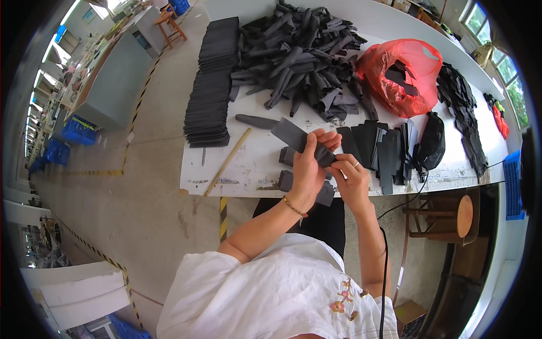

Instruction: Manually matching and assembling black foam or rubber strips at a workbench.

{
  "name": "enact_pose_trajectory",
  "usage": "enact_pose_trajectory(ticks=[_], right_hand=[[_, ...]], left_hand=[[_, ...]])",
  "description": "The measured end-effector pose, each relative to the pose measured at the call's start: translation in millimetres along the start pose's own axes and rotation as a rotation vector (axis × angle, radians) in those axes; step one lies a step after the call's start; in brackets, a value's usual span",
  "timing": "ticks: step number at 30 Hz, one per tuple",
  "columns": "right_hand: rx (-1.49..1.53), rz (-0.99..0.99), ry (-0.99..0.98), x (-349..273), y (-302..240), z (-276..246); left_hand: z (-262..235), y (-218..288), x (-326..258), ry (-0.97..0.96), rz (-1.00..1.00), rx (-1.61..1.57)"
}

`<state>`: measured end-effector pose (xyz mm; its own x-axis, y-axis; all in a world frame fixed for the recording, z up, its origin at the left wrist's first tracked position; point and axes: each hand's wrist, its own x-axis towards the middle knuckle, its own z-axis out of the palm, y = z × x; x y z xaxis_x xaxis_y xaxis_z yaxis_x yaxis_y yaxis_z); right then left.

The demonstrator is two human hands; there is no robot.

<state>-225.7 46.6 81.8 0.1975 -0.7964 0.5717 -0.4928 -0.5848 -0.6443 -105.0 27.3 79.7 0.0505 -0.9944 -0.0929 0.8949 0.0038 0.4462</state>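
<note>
My left hand (305,168) is closed around a flat, dark grey strip (289,135) that looks like fabric, its wide end pointing up and left above the table's front edge. With thumb and fingers, my right hand (352,179) pinches the strip's lower right end. One loose rolled dark piece (255,120) lies just beyond the strip. A thin wooden stick (228,161) rests left of my hands. Several flat dark pieces (387,155) lie to the right, and more dark pieces (285,180) sit partly hidden beneath my hands.
A long stack of dark pieces (212,79) stands at the left of the white table (195,169). Behind is a heap of rolled dark pieces (305,51). A red plastic bag (423,56), a black pouch (432,141) and a wooden stool (464,216) are on the right.
</note>
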Motion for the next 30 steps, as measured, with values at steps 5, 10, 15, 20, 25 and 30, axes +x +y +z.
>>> enact_pose_trajectory(ticks=[5,10,15,20,25,30], right_hand=[[0.025,0.016,0.001,1,1,3],[0.000,0.004,-0.038,5,-1,2],[0.033,0.041,-0.052,3,0,5],[0.038,0.056,-0.043,2,-3,6],[0.214,0.319,-0.003,-2,-9,14],[0.644,0.541,0.326,-10,-21,31]], left_hand=[[-3,-1,1,0.018,0.017,-0.001],[-3,-2,1,0.018,0.031,-0.005],[-8,-5,1,0.040,0.043,-0.018],[-8,-6,1,0.039,0.054,0.006],[-4,2,3,0.028,0.051,0.080],[2,15,8,-0.096,0.120,0.133]])
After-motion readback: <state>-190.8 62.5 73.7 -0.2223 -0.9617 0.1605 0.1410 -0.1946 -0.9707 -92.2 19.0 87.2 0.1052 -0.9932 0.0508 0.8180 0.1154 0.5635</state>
